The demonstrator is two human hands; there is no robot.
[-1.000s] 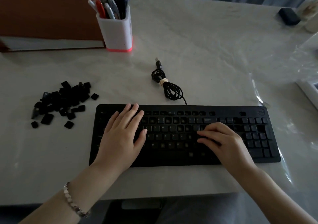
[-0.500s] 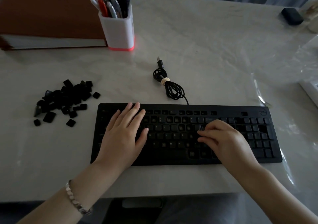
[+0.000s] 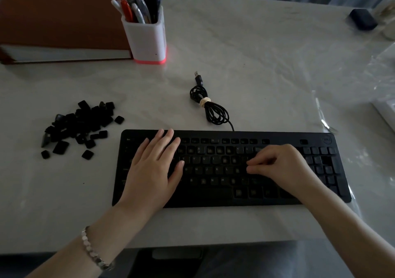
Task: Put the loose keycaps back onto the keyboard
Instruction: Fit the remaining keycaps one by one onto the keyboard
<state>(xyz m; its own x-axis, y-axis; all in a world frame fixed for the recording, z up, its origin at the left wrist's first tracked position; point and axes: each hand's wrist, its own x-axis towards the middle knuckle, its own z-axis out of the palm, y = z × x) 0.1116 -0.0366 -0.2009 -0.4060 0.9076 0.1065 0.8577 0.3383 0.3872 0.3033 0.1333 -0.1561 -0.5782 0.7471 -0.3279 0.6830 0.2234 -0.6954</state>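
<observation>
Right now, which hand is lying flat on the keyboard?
The left hand, straight fingers spread over the left end of the keyboard; the right hand curls its fingers.

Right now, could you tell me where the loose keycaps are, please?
In the head view, the loose keycaps lie heaped on the table, left of the keyboard.

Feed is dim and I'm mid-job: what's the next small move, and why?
Probably move the left hand to the keycap pile for another cap: it lies flat and empty on the keyboard, nearest the pile, while the right hand curls its fingers onto the keys.
</observation>
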